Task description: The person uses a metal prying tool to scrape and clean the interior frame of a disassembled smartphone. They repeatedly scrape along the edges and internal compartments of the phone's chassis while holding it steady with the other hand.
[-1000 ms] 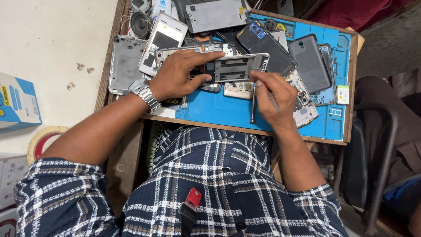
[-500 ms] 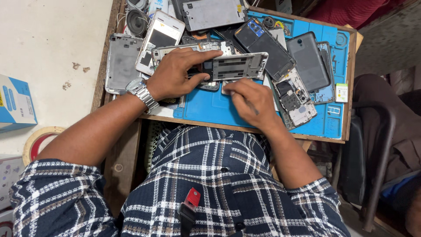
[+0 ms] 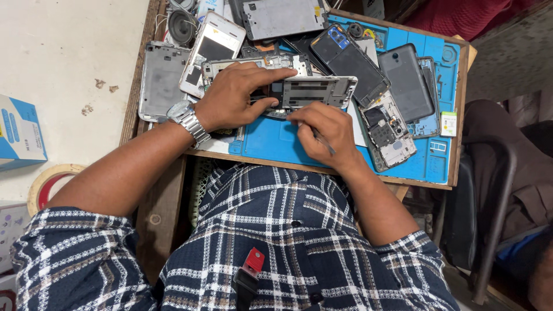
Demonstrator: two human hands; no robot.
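My left hand [image 3: 233, 98], with a metal watch on the wrist, grips the left end of an opened phone frame [image 3: 314, 91] that lies on a blue work mat [image 3: 271, 141]. My right hand [image 3: 324, 135] is closed around a thin dark tool [image 3: 322, 141] and rests just below the frame, its fingertips touching the frame's lower edge. Most of the tool is hidden by the fingers.
Several dismantled phones, back covers and screens crowd the small wooden table, such as a dark phone back [image 3: 406, 80] and a white phone [image 3: 210, 49]. A blue box [image 3: 20, 129] and a tape roll [image 3: 49, 181] lie on the floor at left. A chair [image 3: 495, 190] stands right.
My right hand has moved left and up from the mat to the lower edge of the frame. The tool, upright a second ago, is now tucked under the fingers. The left hand stayed put.
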